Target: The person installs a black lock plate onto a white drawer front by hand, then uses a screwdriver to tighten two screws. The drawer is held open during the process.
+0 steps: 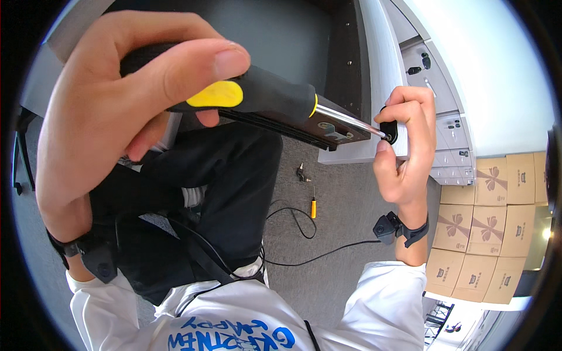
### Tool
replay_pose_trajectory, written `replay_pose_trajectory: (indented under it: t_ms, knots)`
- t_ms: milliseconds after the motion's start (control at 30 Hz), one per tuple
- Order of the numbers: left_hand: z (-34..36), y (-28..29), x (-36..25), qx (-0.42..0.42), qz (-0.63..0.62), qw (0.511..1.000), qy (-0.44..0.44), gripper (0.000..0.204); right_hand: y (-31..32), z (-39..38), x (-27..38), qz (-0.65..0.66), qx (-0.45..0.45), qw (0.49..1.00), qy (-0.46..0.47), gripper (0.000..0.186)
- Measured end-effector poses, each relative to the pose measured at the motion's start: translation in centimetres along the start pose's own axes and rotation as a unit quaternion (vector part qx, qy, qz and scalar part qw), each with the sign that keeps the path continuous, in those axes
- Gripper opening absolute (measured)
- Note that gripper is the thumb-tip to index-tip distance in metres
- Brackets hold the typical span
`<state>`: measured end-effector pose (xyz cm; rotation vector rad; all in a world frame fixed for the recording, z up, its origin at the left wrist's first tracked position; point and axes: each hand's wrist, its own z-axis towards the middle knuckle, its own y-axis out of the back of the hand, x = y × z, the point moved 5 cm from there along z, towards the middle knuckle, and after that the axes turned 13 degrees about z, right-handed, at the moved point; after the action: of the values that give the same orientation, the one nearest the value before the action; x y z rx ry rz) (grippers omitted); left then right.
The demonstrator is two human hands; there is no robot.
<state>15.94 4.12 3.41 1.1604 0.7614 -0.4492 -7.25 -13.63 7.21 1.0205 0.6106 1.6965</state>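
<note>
My left hand (88, 134) is wrapped round the black-and-yellow handle of a screwdriver (281, 93). Its metal shaft slants down to the right, and the tip meets a small black fitting (389, 130), perhaps a pull handle, at the outer face of a pale wood-grain drawer front (380, 52). Thumb and fingers of my right hand (413, 131) pinch that fitting from the other side. Behind the front is the dark drawer box (281, 41), with a black slide rail (281, 131) along its near side. The screw head itself is too small to make out.
On the grey carpet lie a small yellow-handled screwdriver (314, 209), a bunch of keys (302, 173) and a looping black cable (316, 258). Pale cabinets (451, 134) with black fittings stand at right, beside stacked cardboard boxes (480, 225). My bent leg (234, 169) is below the drawer.
</note>
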Motion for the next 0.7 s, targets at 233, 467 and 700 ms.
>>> replay_pose_trajectory:
  t_ms: [233,467,700]
  knots:
    - [0.7,-0.8,-0.6,-0.032,0.114,0.991,-0.054,0.048,0.2,-0.6,-0.3,0.008,-0.004,1.000,-0.014,0.031]
    - [0.0,-0.7,-0.3,-0.091,0.216,0.960,-0.153,0.053,0.1,-0.7,-0.4,0.002,-0.007,1.000,-0.011,0.031]
    - [0.7,-0.6,-0.3,-0.108,0.235,0.933,-0.251,0.054,0.1,-0.7,-0.4,0.003,-0.013,1.000,-0.006,0.031]
